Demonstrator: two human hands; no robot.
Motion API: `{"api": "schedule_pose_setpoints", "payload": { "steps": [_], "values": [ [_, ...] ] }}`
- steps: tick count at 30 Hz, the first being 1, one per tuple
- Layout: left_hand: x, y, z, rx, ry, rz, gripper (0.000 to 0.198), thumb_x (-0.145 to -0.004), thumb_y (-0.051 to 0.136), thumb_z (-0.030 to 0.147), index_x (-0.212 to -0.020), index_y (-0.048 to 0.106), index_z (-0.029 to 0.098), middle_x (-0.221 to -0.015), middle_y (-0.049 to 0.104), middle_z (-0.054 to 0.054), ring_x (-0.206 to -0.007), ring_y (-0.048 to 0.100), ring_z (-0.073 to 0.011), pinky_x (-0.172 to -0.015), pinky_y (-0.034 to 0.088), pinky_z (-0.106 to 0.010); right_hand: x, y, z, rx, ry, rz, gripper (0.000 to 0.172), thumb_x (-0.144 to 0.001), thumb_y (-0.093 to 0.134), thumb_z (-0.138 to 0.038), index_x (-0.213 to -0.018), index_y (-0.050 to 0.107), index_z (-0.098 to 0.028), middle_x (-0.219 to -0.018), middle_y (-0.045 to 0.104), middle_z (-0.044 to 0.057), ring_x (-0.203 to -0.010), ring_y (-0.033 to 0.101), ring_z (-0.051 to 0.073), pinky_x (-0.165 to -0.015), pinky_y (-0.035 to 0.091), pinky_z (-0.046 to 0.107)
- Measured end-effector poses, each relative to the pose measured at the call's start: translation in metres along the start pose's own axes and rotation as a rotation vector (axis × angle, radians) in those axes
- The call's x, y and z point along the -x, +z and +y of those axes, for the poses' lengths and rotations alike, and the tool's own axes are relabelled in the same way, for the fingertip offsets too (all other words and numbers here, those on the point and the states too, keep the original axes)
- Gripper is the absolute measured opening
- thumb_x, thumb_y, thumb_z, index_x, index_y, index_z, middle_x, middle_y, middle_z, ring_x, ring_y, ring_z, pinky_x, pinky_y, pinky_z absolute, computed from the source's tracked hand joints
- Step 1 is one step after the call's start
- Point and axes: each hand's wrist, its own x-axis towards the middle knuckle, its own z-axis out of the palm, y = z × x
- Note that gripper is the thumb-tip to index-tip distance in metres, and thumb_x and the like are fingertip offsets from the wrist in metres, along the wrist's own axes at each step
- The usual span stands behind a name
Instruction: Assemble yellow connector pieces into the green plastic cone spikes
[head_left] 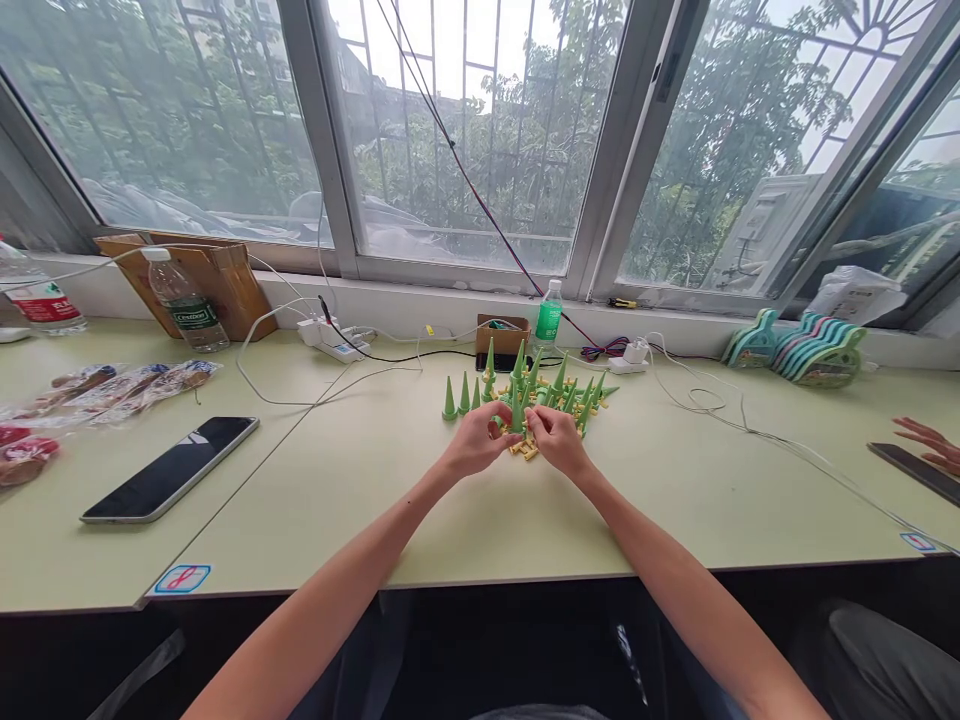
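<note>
My left hand is closed around the lower part of a green plastic cone, thumb and fingers curled at its base. Close against it on the right, my right hand is pinched beside the same cone; what sits between its fingertips is too small to make out. Beyond both hands lies a cluster of green cones, some upright and some tipped over, mixed with small yellow pieces. Several more cones stand upright to the left of the cluster.
Behind the cones are a small cardboard box and a green-labelled bottle. White cables cross the table on both sides. A phone lies left, with wrapped snacks beyond. Another person's hand rests far right by a dark device.
</note>
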Motion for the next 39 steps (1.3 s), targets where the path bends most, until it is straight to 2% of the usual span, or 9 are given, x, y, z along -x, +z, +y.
{"api": "schedule_pose_setpoints", "payload": {
  "steps": [4, 11, 18, 25, 28, 31, 35, 39],
  "values": [
    [0.0, 0.001, -0.001, -0.057, 0.047, 0.011, 0.024, -0.077, 0.065, 0.036, -0.088, 0.053, 0.019, -0.096, 0.059, -0.002, -0.053, 0.047, -0.0053, -0.052, 0.044, -0.022, 0.0, 0.0, -0.001, -0.005, 0.024, -0.011, 0.047, -0.092, 0.042, -0.051, -0.058, 0.038, -0.019, -0.052, 0.036, -0.004, -0.049, 0.031, 0.009, -0.047, 0.025, 0.024],
    [0.001, 0.001, 0.002, -0.054, 0.036, 0.019, 0.022, -0.079, 0.061, 0.033, -0.093, 0.05, 0.02, -0.099, 0.06, -0.002, -0.047, 0.048, -0.0049, -0.049, 0.044, -0.022, 0.0, 0.002, 0.001, -0.04, 0.037, -0.016, 0.046, -0.092, 0.041, -0.052, -0.06, 0.04, -0.019, -0.053, 0.04, -0.003, -0.048, 0.034, 0.009, -0.047, 0.026, 0.024],
    [-0.001, 0.001, 0.002, -0.069, 0.038, 0.036, 0.02, -0.078, 0.06, 0.029, -0.094, 0.051, 0.02, -0.101, 0.061, -0.002, -0.05, 0.049, -0.0052, -0.052, 0.045, -0.022, -0.001, 0.002, 0.0, -0.041, 0.061, -0.047, 0.05, -0.094, 0.035, -0.055, -0.059, 0.037, -0.019, -0.052, 0.038, -0.004, -0.049, 0.034, 0.01, -0.048, 0.027, 0.024],
    [-0.002, 0.001, 0.002, -0.058, -0.022, 0.11, 0.025, -0.079, 0.062, 0.036, -0.095, 0.052, 0.02, -0.098, 0.061, -0.003, -0.047, 0.047, -0.0048, -0.048, 0.042, -0.021, -0.001, 0.003, 0.005, -0.127, 0.093, -0.023, 0.048, -0.092, 0.038, -0.059, -0.065, 0.04, -0.02, -0.056, 0.042, -0.004, -0.046, 0.037, 0.009, -0.045, 0.029, 0.023],
    [-0.002, 0.0, 0.003, 0.043, -0.123, 0.113, 0.028, -0.081, 0.058, 0.045, -0.092, 0.051, 0.019, -0.082, 0.061, -0.001, -0.043, 0.046, -0.0055, -0.042, 0.038, -0.02, -0.001, 0.001, 0.005, -0.17, 0.099, -0.01, 0.047, -0.09, 0.041, -0.061, -0.068, 0.042, -0.02, -0.055, 0.04, -0.005, -0.045, 0.037, 0.009, -0.044, 0.03, 0.023],
    [-0.003, -0.001, 0.005, 0.25, -0.236, 0.02, 0.037, -0.084, 0.052, 0.055, -0.089, 0.05, 0.018, -0.07, 0.059, 0.0, -0.038, 0.043, -0.0062, -0.036, 0.033, -0.02, 0.0, 0.0, 0.003, -0.201, 0.089, -0.036, 0.045, -0.09, 0.043, -0.061, -0.071, 0.045, -0.02, -0.051, 0.038, -0.006, -0.044, 0.037, 0.01, -0.044, 0.03, 0.023],
    [-0.003, -0.002, 0.008, 0.476, -0.305, -0.101, 0.044, -0.082, 0.054, 0.059, -0.087, 0.051, 0.015, -0.069, 0.061, -0.003, -0.039, 0.045, -0.0058, -0.036, 0.031, -0.02, 0.001, -0.001, 0.0, -0.215, 0.065, -0.08, 0.043, -0.089, 0.045, -0.06, -0.073, 0.048, -0.02, -0.05, 0.04, -0.006, -0.044, 0.038, 0.01, -0.044, 0.03, 0.022],
    [-0.002, -0.005, 0.01, 0.547, -0.315, -0.126, 0.044, -0.08, 0.061, 0.057, -0.088, 0.052, 0.014, -0.071, 0.062, -0.004, -0.043, 0.046, -0.0052, -0.038, 0.032, -0.019, 0.002, -0.001, -0.001, -0.243, 0.043, -0.102, 0.043, -0.09, 0.044, -0.059, -0.072, 0.046, -0.02, -0.052, 0.04, -0.006, -0.044, 0.038, 0.009, -0.044, 0.03, 0.022]
  ]
}}
